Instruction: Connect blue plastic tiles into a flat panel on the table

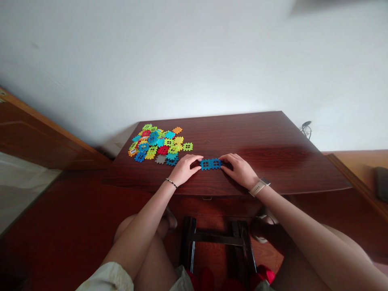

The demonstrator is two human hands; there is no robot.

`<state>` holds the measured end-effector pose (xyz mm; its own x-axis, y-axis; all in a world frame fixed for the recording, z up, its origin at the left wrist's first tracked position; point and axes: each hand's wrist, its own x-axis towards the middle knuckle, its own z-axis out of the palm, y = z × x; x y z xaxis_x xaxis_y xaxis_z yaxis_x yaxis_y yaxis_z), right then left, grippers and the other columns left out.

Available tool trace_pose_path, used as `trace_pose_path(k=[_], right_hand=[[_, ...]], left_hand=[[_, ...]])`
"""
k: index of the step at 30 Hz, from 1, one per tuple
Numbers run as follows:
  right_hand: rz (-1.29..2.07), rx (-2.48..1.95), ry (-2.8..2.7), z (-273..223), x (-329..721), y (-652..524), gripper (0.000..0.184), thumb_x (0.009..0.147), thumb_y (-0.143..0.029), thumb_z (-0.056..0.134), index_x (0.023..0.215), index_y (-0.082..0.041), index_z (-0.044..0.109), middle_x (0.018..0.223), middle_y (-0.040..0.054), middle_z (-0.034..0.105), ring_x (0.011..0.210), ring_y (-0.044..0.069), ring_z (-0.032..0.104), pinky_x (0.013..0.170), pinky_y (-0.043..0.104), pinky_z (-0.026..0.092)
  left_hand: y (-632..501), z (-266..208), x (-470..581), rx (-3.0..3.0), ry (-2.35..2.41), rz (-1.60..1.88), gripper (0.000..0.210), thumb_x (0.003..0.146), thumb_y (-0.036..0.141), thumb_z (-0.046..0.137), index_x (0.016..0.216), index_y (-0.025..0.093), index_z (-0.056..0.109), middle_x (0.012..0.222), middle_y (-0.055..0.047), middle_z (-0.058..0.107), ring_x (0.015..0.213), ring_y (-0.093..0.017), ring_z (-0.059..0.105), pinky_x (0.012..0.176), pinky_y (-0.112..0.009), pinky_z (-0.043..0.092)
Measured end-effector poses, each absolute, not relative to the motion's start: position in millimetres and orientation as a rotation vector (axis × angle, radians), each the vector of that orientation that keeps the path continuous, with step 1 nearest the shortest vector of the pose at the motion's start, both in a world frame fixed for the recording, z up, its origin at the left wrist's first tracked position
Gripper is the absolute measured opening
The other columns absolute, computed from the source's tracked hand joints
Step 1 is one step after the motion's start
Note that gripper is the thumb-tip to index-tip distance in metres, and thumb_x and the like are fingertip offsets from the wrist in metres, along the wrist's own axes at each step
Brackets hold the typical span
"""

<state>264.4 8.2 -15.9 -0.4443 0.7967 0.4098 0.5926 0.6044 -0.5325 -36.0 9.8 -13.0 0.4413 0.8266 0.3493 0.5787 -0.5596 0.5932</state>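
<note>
Two blue interlocking tiles (211,164) with window-like openings lie edge to edge on the dark wooden table, close to its front. My left hand (185,168) grips the left tile's outer edge between thumb and fingers. On the other side, my right hand (239,170) pinches the outer edge of the right tile the same way. Whether the teeth between the tiles are fully locked is too small to tell. Left of my left hand lies a heap of similar tiles (163,150) in green, yellow, red, orange, grey and blue.
The brown table (257,137) stands against a white wall (194,60). A dark cable (306,128) hangs beyond its right edge. Below the front edge are a small drawer handle (207,198) and a dark wooden stool frame (216,238) between my legs. A wooden door (45,133) is at the left.
</note>
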Motion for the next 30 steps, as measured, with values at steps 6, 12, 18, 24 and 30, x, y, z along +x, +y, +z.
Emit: trace_pose_path(k=[6,12,18,24,30], right_hand=[[0.407,-1.113,-2.168,-18,265,8,0.015,0.097,-0.022,0.069,0.112,-0.024,0.067,0.106,0.0070,0.074,0.098,0.028,0.069,0.089,0.042,0.056],[0.410,-1.133,-2.149,-17,264,6,0.018,0.098,-0.021,0.068,0.115,-0.025,0.065,0.108,0.0073,0.074,0.098,0.028,0.069,0.090,0.043,0.057],[0.411,-1.111,-2.147,-16,262,5,0.031,0.097,-0.020,0.066,0.128,-0.026,0.064,0.117,0.0090,0.073,0.106,0.030,0.070,0.097,0.047,0.059],[0.535,-1.093,-2.049,-18,263,5,0.049,0.096,-0.016,0.064,0.142,-0.031,0.059,0.126,0.0083,0.066,0.101,0.026,0.073,0.095,0.046,0.065],[0.595,-1.079,-2.031,-17,262,5,0.056,0.095,-0.015,0.063,0.148,-0.031,0.057,0.128,0.0087,0.063,0.095,0.023,0.073,0.094,0.046,0.067]], left_hand=[[12,-12,-34,2.276,1.185,0.869,0.041,0.093,0.015,0.079,0.131,0.025,0.071,0.128,-0.006,0.077,0.121,-0.026,0.071,0.112,-0.047,0.056],[11,-12,-33,2.304,1.188,0.862,0.039,0.094,0.012,0.075,0.130,0.025,0.071,0.129,-0.008,0.076,0.123,-0.027,0.070,0.114,-0.049,0.055],[11,-14,-29,2.242,1.181,0.934,0.041,0.090,0.007,0.077,0.127,0.024,0.070,0.123,-0.008,0.075,0.117,-0.026,0.072,0.109,-0.047,0.058],[11,-19,-19,2.048,1.145,1.042,0.047,0.089,0.003,0.071,0.131,0.023,0.068,0.126,-0.009,0.071,0.104,-0.019,0.074,0.095,-0.036,0.064],[13,-22,-12,1.916,1.162,1.097,0.046,0.088,0.008,0.072,0.131,0.023,0.069,0.125,-0.008,0.074,0.102,-0.018,0.075,0.088,-0.031,0.065]])
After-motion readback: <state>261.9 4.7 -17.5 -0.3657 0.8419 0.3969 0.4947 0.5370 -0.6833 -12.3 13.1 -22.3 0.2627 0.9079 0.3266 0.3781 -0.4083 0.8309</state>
